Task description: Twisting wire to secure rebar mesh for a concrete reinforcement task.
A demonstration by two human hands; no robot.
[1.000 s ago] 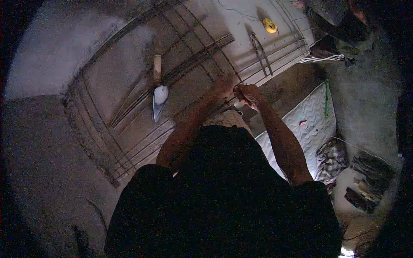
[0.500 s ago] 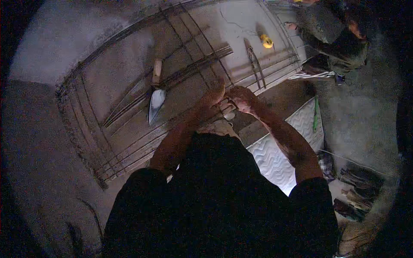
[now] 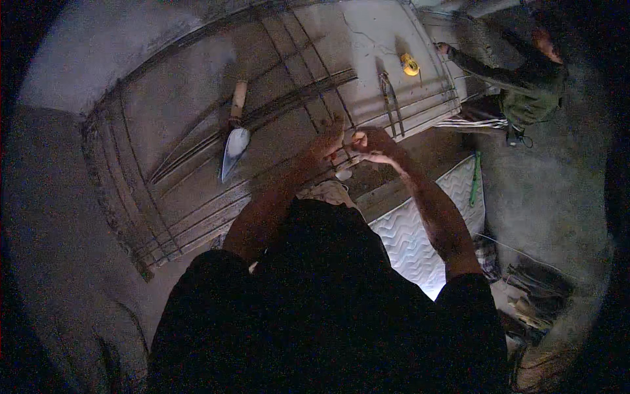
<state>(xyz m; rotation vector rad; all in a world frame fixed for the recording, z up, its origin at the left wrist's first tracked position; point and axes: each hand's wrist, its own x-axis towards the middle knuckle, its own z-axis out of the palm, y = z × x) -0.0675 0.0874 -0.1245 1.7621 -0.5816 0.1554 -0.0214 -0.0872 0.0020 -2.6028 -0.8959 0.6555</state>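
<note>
My left hand (image 3: 327, 142) is at the near edge of a grid of thin dark rods (image 3: 289, 62), beside a rod crossing. Its fingers look bent in the dim light, and what they hold is hidden. Just to its right, my right hand (image 3: 369, 144) is closed in a pinch over the same edge rods; what is between its fingers is too small to make out. A pointed trowel (image 3: 236, 141) with a wooden handle lies on the panel to the left. Dark long-handled pincers (image 3: 391, 104) lie to the right, short of a yellow tape measure (image 3: 410, 64).
Another person (image 3: 531, 85) is at the right end of the panel, one hand near its edge. A white quilted sheet (image 3: 413, 240) lies below my right forearm, a green strip (image 3: 474, 178) at its edge. Dark clothes-like items (image 3: 535, 295) are heaped at lower right.
My right hand has turned and its fingers are raised slightly apart from the left hand. The left hand stays near the crossing. The other person's arm now reaches further out toward the panel.
</note>
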